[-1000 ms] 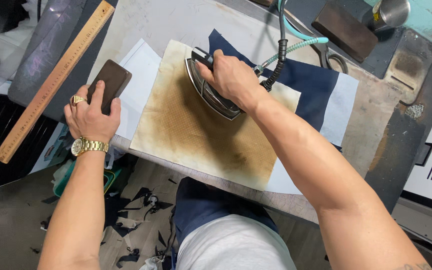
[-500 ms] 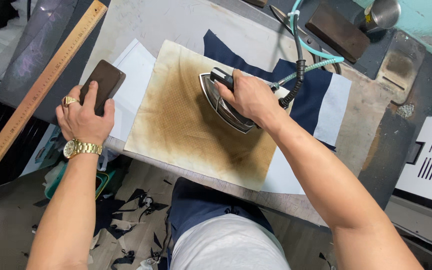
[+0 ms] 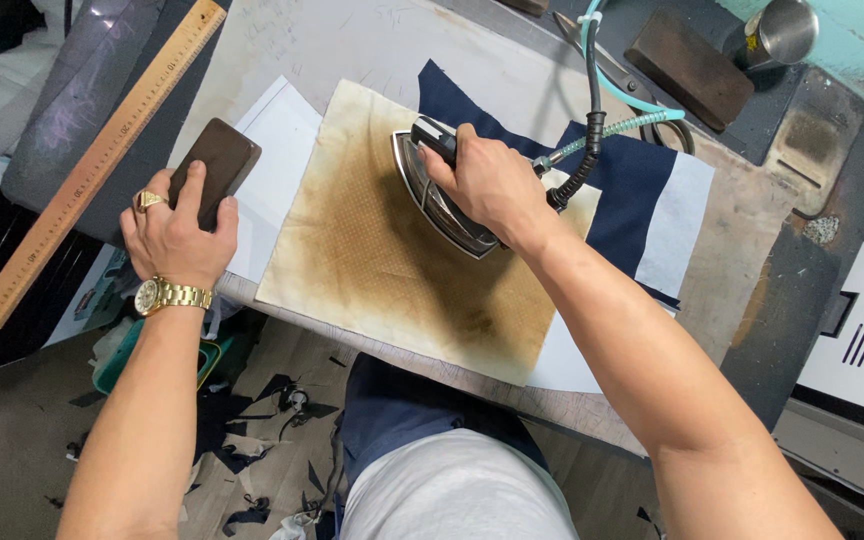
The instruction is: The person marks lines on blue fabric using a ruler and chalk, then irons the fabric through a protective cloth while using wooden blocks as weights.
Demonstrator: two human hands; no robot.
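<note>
2 hands, right hand (image 3: 487, 185) gripping iron (image 3: 442, 200)

Scorched tan pressing cloth (image 3: 392, 270), navy fabric (image 3: 632, 190), dark brown block (image 3: 214, 165), gold watch (image 3: 167, 296)

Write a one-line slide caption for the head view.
Right hand presses an iron on a scorched pressing cloth; left hand grips a dark wooden block.

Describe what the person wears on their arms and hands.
Both forearms are bare, with no sleeves in view and no gloves. The left hand carries a chunky gold-coloured ring on one finger, and a gold-coloured metal wristwatch with a link bracelet sits on the left wrist. The right hand shows no ring, watch or band that can be seen from the head view.
</note>
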